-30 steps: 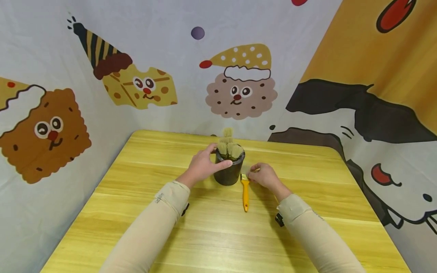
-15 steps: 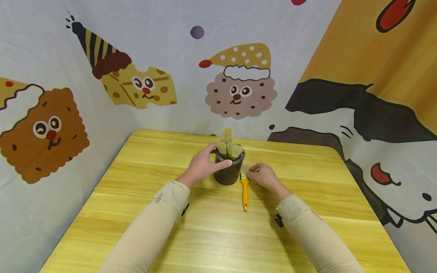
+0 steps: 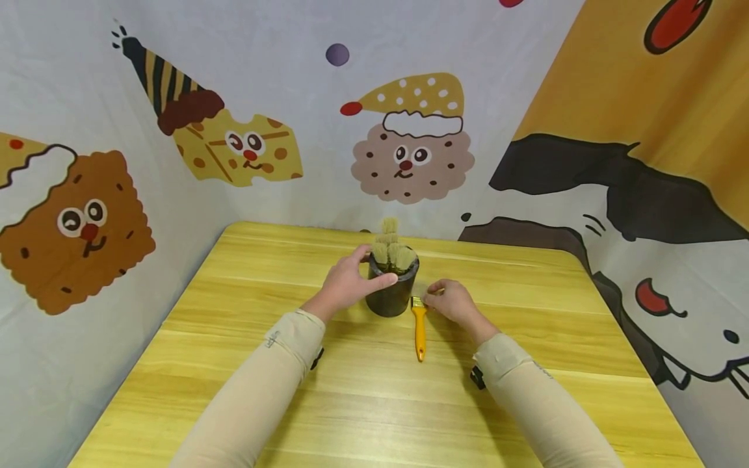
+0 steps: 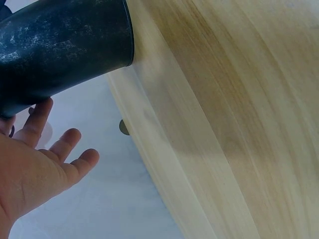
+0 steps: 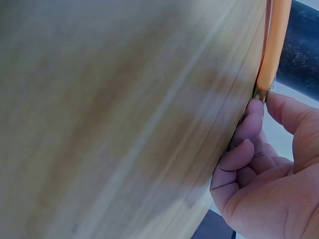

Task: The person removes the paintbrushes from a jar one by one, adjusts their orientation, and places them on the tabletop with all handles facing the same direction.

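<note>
Slightly right of the table's middle, in the head view, a dark cylindrical pot (image 3: 386, 302) stands upright. Several paintbrushes with pale bristles (image 3: 404, 259) stick up out of it. My left hand (image 3: 345, 283) holds the pot near its rim, thumb across the front and fingers on the far side. In front of the pot's right side lies a paintbrush (image 3: 420, 331) with an orange-yellow handle pointing toward me. My right hand (image 3: 453, 300) pinches this brush at its metal band; the right wrist view shows thumb and index fingertip there beside the handle (image 5: 275, 45). Its bristles are mostly hidden.
The wood-grain table (image 3: 246, 390) ends at a back edge just behind the pot. A cloth backdrop (image 3: 281, 39) with cartoon prints hangs behind it and along the left side. Dark straps (image 3: 478, 377) show under both wrists.
</note>
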`<state>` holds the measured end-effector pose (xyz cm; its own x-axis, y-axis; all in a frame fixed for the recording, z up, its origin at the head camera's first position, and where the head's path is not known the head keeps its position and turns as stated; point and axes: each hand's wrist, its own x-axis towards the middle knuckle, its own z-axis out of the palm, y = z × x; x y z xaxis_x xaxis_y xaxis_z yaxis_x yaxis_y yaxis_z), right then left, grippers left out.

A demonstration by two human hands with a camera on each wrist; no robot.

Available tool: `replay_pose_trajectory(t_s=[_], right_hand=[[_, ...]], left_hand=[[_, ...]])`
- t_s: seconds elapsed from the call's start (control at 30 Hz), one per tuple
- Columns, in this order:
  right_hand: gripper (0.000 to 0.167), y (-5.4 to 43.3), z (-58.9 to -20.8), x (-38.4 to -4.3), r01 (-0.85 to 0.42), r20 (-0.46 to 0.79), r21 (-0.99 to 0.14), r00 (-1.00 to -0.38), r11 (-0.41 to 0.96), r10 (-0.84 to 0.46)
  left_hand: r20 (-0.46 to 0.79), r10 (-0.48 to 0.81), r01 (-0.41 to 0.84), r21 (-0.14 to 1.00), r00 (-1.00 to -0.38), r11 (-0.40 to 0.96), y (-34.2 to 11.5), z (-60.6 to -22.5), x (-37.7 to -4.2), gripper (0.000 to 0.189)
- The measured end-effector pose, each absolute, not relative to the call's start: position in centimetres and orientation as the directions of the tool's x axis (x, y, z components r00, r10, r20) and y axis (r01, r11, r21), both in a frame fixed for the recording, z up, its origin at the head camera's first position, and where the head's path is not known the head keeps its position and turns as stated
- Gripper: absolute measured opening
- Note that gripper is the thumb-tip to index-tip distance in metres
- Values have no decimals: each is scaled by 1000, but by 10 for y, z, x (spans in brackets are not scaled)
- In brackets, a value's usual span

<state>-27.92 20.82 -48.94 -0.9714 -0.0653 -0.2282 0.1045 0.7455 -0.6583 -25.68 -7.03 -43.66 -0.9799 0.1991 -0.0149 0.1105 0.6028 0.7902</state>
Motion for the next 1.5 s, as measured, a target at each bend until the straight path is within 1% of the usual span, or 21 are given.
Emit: replay_pose_trajectory(t_s=[0.6,0.77,1.03,1.27,1.5], right_hand=[[41,209,-488,-278,93,-222,-657,-972,748,-74],[42,210,-487,-278,93,-221,-686,-972,721,-85],[47,216,-480,-280,87,-213,-730,-971,678,-106],[49,217,-460,-285,47,-165,-782,-977,621,-134],[47,214,-439,-284,-46,-46,-846,-986,531,-157]], left_hand=[[-11,199,113,790,-980,603,-70,-437,-256,108],[-12,200,113,791,-980,602,-70,-437,-255,108],[-16,192,105,789,-981,605,-69,-437,-255,108],[-13,199,112,790,-980,603,-70,-437,-255,107],[-20,197,105,792,-980,602,-69,-436,-254,108]])
